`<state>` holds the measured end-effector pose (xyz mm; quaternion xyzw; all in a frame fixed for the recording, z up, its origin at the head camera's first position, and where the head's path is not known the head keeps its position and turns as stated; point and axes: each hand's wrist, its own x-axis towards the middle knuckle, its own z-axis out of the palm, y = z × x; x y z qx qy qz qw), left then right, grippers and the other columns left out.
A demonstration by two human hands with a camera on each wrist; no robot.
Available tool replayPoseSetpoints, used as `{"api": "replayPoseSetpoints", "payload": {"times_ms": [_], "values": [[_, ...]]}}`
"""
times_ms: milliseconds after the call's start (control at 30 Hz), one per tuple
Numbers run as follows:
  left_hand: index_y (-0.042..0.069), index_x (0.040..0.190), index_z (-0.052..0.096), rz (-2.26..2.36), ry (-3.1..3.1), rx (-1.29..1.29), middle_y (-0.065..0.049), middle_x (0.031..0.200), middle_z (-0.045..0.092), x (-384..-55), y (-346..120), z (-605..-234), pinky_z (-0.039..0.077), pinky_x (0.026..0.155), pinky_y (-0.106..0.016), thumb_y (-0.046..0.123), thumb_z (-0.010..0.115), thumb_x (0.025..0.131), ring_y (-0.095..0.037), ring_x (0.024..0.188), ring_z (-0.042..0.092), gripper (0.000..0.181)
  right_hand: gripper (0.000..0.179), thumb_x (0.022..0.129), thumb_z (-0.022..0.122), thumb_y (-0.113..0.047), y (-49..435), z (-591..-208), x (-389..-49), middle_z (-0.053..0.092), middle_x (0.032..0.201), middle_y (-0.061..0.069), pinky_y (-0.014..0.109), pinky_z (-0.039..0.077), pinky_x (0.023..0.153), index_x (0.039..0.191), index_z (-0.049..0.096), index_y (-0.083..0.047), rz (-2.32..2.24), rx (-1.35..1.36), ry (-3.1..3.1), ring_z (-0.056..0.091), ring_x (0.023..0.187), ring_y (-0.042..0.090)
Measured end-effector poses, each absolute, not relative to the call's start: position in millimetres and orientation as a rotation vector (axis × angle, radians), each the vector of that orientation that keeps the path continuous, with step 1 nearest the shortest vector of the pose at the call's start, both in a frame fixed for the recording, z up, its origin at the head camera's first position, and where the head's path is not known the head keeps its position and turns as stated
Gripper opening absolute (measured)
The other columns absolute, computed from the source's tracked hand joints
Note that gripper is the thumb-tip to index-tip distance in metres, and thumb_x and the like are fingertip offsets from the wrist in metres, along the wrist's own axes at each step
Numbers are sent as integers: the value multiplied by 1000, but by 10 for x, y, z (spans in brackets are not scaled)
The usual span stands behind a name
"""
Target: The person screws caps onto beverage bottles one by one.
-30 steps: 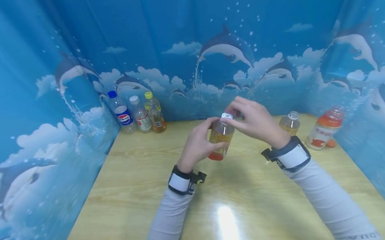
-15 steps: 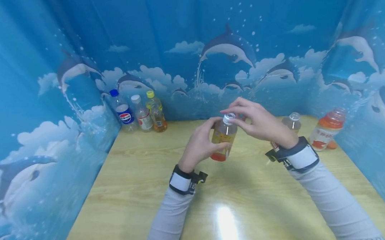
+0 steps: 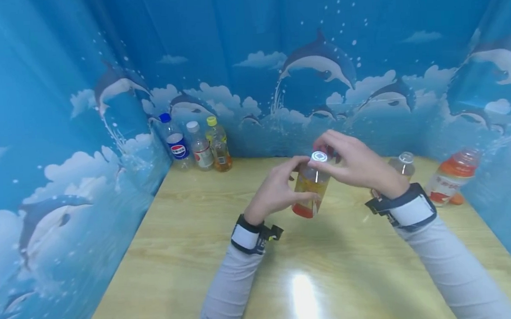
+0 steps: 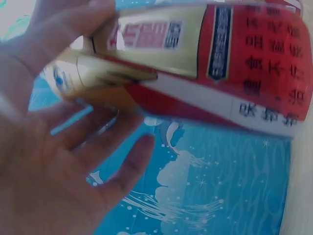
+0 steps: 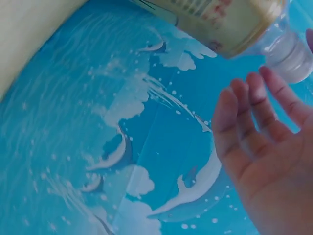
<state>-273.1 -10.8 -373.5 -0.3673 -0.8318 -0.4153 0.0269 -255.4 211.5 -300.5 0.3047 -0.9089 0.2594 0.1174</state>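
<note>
A plastic bottle with a gold and red label leans slightly in the middle of the head view. My left hand grips its side, thumb across the front. In the left wrist view, the label fills the top, and some fingers of that hand are spread below it. On the bottle's neck is a white cap, pinched by my right hand with the thumb at the near side. Several fingertips show beside the cap in the right wrist view; the thumb is out of sight there.
At the back left stand a blue-capped Pepsi bottle, a white-capped bottle and a yellow-capped bottle. Behind my right wrist is a clear bottle. An orange-and-white bottle stands farther right, with a small orange object beside it.
The head view has swung, so everything sits farther right. My right fingers have shifted around the cap, its top now showing plainly. The left hand keeps its grip on the bottle.
</note>
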Motion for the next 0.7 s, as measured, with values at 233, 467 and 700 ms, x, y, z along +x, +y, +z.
{"api": "replayPoseSetpoints", "payload": {"times_ms": [233,467,700], "values": [[28,152,43,-1386,-2530,-1408,10,135,60,-2771,-162,-3729,52,98,-29,42,87,79,-5,119,56,86,16,96,71,-34,2122,-3006,-2509,50,85,-8,27,48,60,97,60,-22,580,1048,-2608,49,72,9],[22,142,49,-1343,-2507,-1409,10,129,59,-2779,-133,-3730,53,95,-26,38,89,77,-6,115,55,79,36,94,60,-29,2029,-3098,-2534,36,62,-8,23,27,45,63,42,-22,400,1003,-2360,30,52,6],[15,125,51,-1008,-2381,-1023,0,113,53,-2750,-3,-3796,53,74,-21,37,91,71,-14,100,50,70,55,100,50,-35,1912,-3210,-2578,31,45,-5,26,17,38,48,38,-20,527,512,-2420,26,42,14]]}}
